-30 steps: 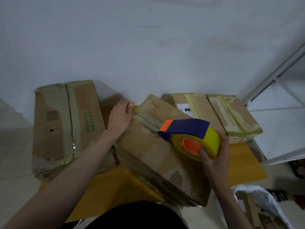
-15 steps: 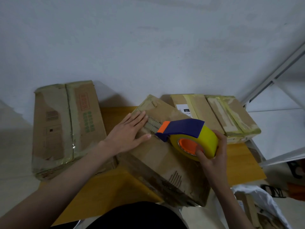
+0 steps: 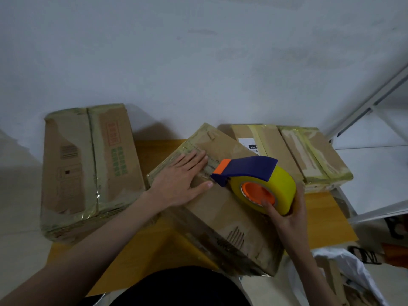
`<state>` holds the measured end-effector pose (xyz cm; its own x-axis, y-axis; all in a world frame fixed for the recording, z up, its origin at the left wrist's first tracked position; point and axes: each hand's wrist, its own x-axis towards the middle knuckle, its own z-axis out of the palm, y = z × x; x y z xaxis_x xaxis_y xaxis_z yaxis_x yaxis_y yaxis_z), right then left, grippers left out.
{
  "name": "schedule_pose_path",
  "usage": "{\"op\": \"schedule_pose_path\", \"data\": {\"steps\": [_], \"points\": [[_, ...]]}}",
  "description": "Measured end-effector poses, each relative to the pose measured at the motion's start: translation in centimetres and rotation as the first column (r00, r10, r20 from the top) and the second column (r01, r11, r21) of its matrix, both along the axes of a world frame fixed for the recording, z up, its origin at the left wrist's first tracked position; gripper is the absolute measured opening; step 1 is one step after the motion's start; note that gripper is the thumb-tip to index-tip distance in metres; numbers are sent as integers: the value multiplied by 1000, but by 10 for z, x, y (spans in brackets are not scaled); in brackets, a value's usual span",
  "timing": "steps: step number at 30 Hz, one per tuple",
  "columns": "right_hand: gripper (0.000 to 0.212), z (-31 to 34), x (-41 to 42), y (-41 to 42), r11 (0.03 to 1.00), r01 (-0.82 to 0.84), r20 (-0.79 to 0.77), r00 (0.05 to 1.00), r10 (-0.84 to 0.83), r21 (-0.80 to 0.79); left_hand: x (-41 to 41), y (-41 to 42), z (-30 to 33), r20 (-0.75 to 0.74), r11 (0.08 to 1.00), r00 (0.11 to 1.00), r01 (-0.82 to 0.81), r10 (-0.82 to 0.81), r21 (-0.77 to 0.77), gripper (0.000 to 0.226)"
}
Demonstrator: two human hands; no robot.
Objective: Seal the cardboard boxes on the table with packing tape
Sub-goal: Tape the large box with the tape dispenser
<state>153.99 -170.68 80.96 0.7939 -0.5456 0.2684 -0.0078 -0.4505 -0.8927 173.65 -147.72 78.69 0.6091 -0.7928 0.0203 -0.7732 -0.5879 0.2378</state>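
While gripped: one tape dispenser (image 3: 254,180); four cardboard boxes (image 3: 220,208).

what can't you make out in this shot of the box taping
Head view only:
- Seam of the middle box: partly covered by the left hand and the tape dispenser.
- Right hand grip: fingers behind the roll are hidden.
- Print on the left box: too blurred to read.
- Table: near edge hidden by the person's body.

Single head-mounted wide-angle view, aimed forward and down over the table (image 3: 326,221); hands appear close, wall fills the upper frame.
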Motion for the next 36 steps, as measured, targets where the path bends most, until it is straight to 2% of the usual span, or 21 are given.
{"op": "schedule_pose_path", "data": {"steps": [7, 13, 21, 24, 28, 36], "points": [[64, -1, 26, 29, 995, 57, 63, 996, -61, 76, 58, -8, 6, -50, 996, 995, 91, -91, -4, 91], [56, 2, 47, 44, 995, 74, 62, 995, -78, 74, 95, -10, 4, 6, 986, 989, 150, -151, 67, 93], [54, 13, 41, 30, 1000, 15, 34, 999, -15, 0, 96, -8, -1, 18, 985, 986, 164, -165, 52, 90], [61, 16, 28, 19, 1000, 0, 46, 999, 0, -14, 95, -7, 0, 21, 987, 988, 154, -156, 53, 87], [58, 28, 1, 8, 999, 14, 51, 999, -11, -43, 94, -9, 1, 19, 986, 987, 157, -159, 61, 89], [59, 22, -7, 8, 997, 36, -39, 998, -39, -65, 94, -8, 1, 33, 984, 986, 157, -161, 84, 90]]}}
